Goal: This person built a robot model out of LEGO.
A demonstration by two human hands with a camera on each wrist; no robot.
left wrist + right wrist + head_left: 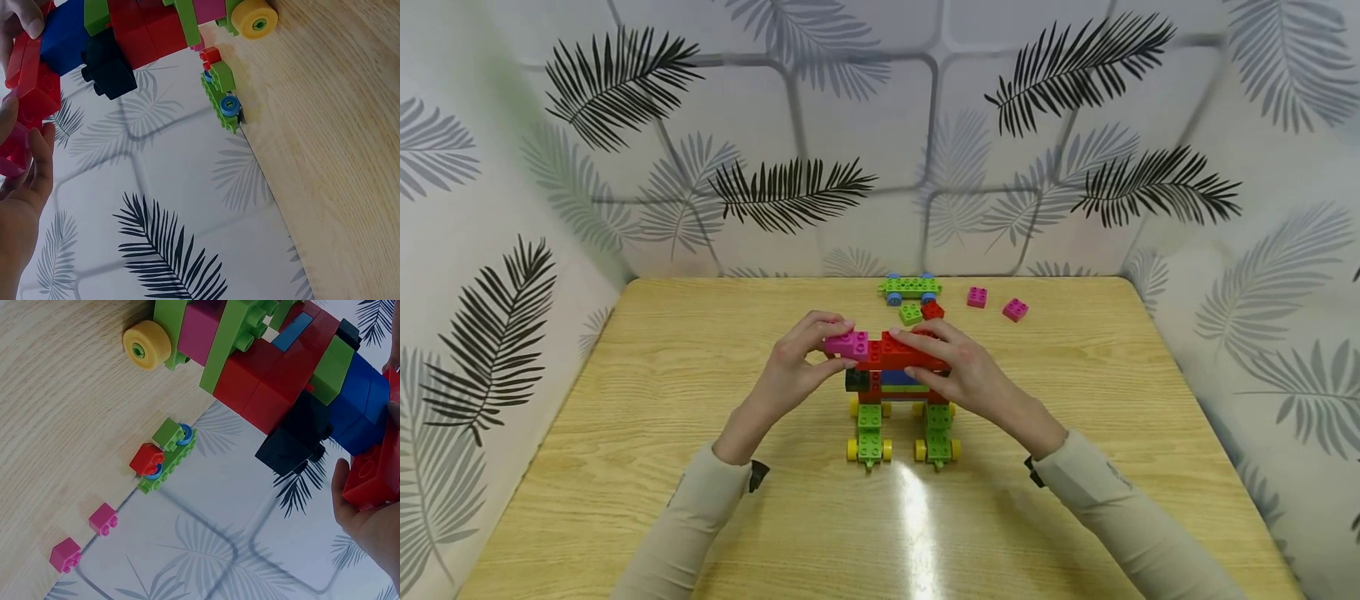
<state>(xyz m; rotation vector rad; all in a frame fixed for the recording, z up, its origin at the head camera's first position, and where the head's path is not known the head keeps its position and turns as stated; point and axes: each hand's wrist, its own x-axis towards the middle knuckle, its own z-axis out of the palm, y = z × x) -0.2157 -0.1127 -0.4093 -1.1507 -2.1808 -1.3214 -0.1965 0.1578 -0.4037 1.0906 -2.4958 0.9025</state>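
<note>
A tall model of toy building bricks [870, 417] stands on yellow wheels in the middle of the table. Its upper part has red, blue, green and black bricks [294, 434]. My left hand [797, 362] pinches a pink brick [848, 344] at the model's upper left, beside the red bricks on top. In the left wrist view its fingers and thumb lie around that brick. My right hand [966, 367] grips the red brick [901, 353] at the top right, thumb below and fingers over it. Part of this brick is hidden behind the fingers.
Behind the model, a green wheeled base [910, 288] with blue wheels stands near the table's back edge. A loose green brick [911, 314] and a red brick [933, 310] lie in front of it. Two pink bricks, one nearer [1015, 309] and one farther [977, 297], lie to its right.
</note>
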